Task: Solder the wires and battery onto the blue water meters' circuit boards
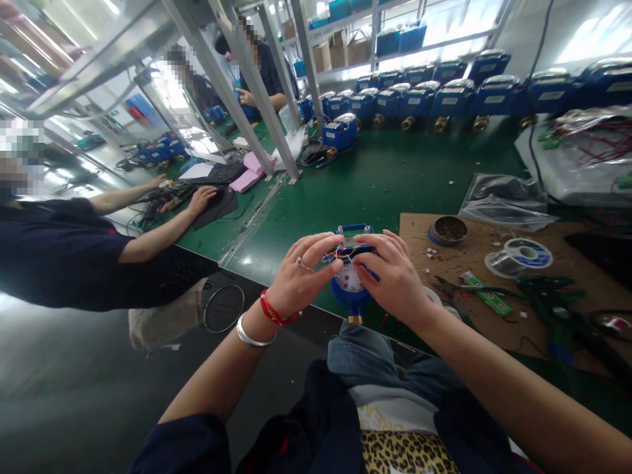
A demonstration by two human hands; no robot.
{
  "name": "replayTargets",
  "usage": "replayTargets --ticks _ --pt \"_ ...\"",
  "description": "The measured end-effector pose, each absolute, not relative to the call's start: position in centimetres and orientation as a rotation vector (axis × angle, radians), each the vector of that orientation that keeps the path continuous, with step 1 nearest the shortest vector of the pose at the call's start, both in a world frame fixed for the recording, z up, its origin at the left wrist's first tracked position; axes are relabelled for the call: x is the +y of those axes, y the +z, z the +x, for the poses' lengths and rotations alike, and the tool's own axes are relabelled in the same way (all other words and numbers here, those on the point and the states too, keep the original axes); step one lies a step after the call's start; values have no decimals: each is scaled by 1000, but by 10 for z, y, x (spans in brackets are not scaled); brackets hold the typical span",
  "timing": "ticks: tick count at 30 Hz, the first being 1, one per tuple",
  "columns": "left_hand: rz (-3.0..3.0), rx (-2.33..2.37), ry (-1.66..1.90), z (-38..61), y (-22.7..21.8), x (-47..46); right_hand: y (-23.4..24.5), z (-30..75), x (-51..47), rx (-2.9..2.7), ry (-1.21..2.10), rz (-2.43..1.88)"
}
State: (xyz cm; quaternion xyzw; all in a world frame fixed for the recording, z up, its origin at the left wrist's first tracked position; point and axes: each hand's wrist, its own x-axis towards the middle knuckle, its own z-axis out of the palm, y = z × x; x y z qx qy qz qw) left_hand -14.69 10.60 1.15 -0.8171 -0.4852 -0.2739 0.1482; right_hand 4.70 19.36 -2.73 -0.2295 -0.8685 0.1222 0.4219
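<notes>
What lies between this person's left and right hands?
In the head view, thin coloured wires and the blue meter lie between the left hand and the right hand; whether either grips a wire is unclear.

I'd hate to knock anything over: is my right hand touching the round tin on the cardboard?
Apart. The head view shows a clear gap, with brown cardboard visible between your right hand and the round tin.

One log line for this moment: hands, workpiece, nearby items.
left hand: at wires | right hand: at wires | grip: unclear | meter: between hands | nearby: tin, spool, pliers on cardboard
</notes>
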Motion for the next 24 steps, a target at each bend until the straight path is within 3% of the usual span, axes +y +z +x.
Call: replayTargets --ticks 8,17,24 --pt "-2588 -1381 -451 -146 21 110 -29 49 194 -2154 348 -580" --pt "-2055 -2155 -1102 -140 -9 129 -28 48 194 -2104 440 -602" --pt "-2149 -2164 -1246 -138 -10 127 -25 44 205 -2084 431 -641"
